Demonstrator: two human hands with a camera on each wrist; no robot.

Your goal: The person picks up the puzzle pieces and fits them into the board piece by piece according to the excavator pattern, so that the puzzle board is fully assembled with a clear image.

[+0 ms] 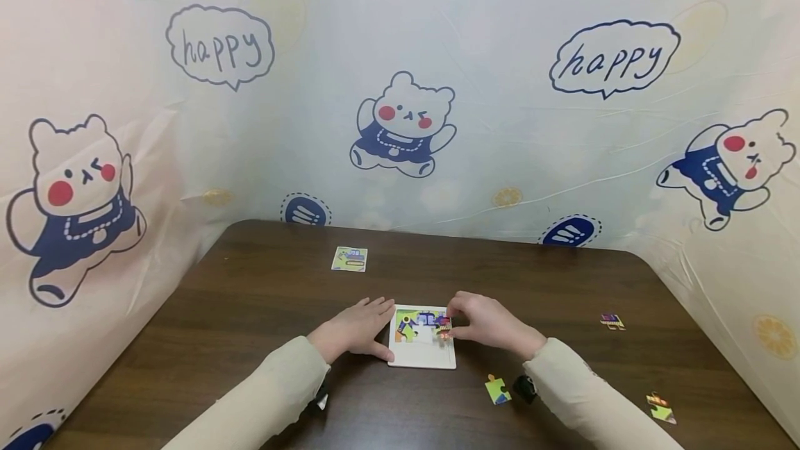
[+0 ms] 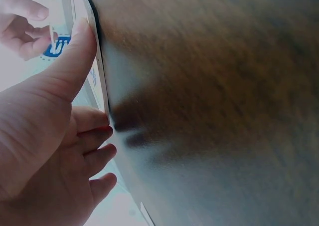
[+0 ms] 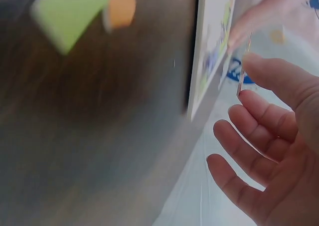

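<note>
A white puzzle tray (image 1: 422,360) lies on the table, partly filled with colourful pieces showing a vehicle. My left hand (image 1: 359,327) rests along its left side, the thumb at the near corner and straight fingers toward the far corner. In the left wrist view, the thumb (image 2: 79,51) and index fingertip touch the tray's edge. My right hand (image 1: 490,321) pinches a puzzle piece (image 3: 242,79) between thumb and index finger, above the tray's right part. That piece is seen edge-on in the right wrist view, and the other right fingers are loosely bent below it.
A green puzzle piece (image 1: 498,391) lies right of the tray, near the right sleeve. Farther right are a purple-and-red piece (image 1: 612,321) and a green-and-red piece (image 1: 660,408). A square picture card (image 1: 349,259) lies behind the tray. Printed cloth (image 1: 400,33) surrounds the brown table (image 1: 262,283).
</note>
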